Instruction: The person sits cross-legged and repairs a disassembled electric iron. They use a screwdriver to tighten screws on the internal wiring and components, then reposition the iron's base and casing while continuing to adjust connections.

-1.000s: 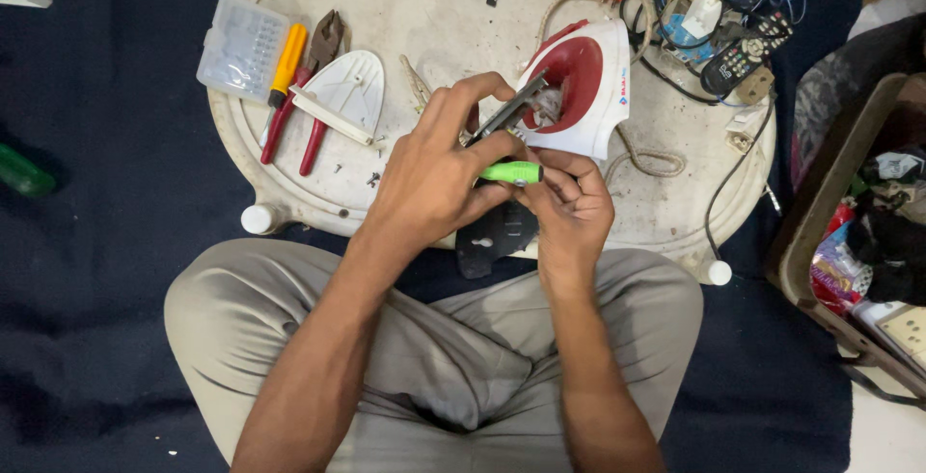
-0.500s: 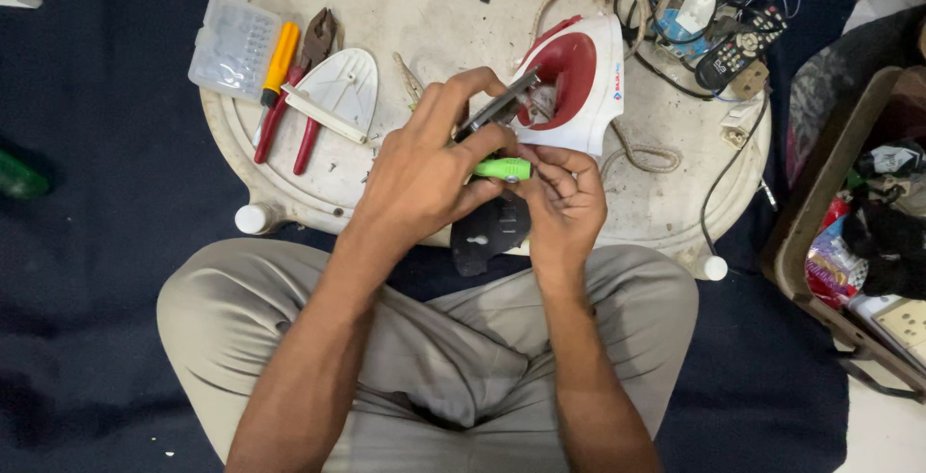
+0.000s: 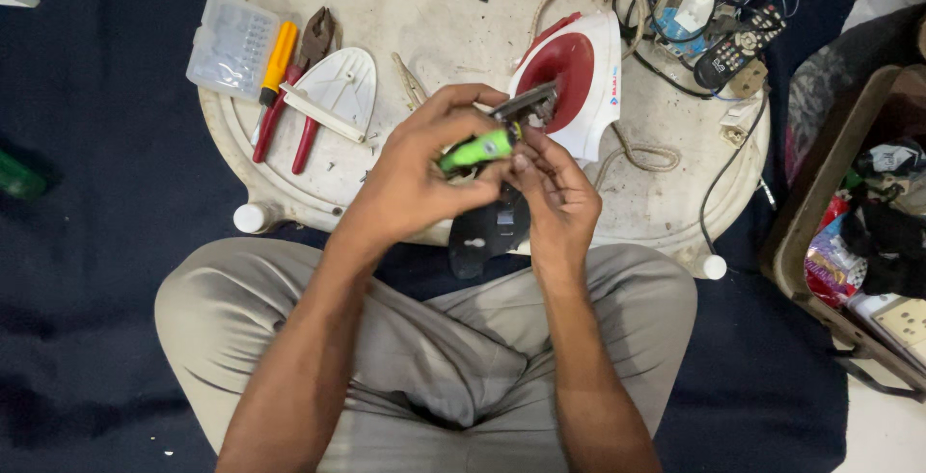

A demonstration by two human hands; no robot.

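Both hands above the board's near edge: left clenched around green tool, long axis rising toward iron; right pinching its tip.

Clear plastic compartment case lying on the pale tray's upper-left edge. Colourful red-and-blue crinkled wrappers tucked in the brown box at far right.

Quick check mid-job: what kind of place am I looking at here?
Probably an informal floor-level repair spot for small appliances: an opened red-and-white clothes iron on a low white table, red-handled pliers, and a heap of wires and remotes.
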